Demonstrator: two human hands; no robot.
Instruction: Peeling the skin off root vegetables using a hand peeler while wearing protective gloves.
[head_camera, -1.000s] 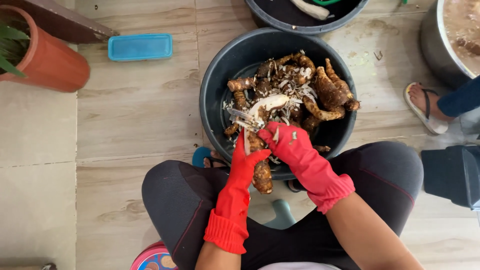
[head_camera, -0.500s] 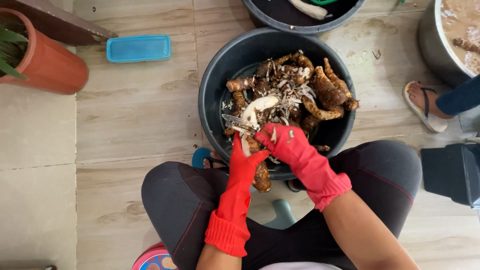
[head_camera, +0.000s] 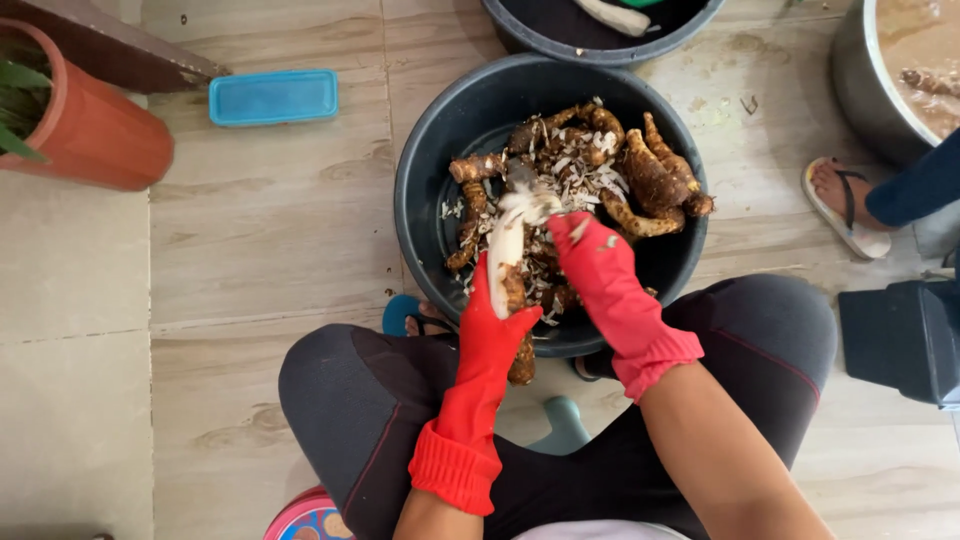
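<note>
Half-peeled brown root with a pale bare tip (head_camera: 508, 262) sits at the frame's centre, over the near rim of the round black plastic tub (head_camera: 425, 200). My red-gloved left hand (head_camera: 497, 325) is wrapped tight around its lower part. My red-gloved right hand (head_camera: 590, 258) is closed beside the pale tip; what it holds is blurred. Unpeeled brown roots (head_camera: 650, 180) fill the tub.

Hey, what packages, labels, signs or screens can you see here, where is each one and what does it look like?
No labels, signs or screens show.
Blue container: flat, rectangular, rounded corners, lying closed on the tiled floor at upper left, between the terracotta plant pot and the black tub of brown roots. It is the only package-like thing.
</note>
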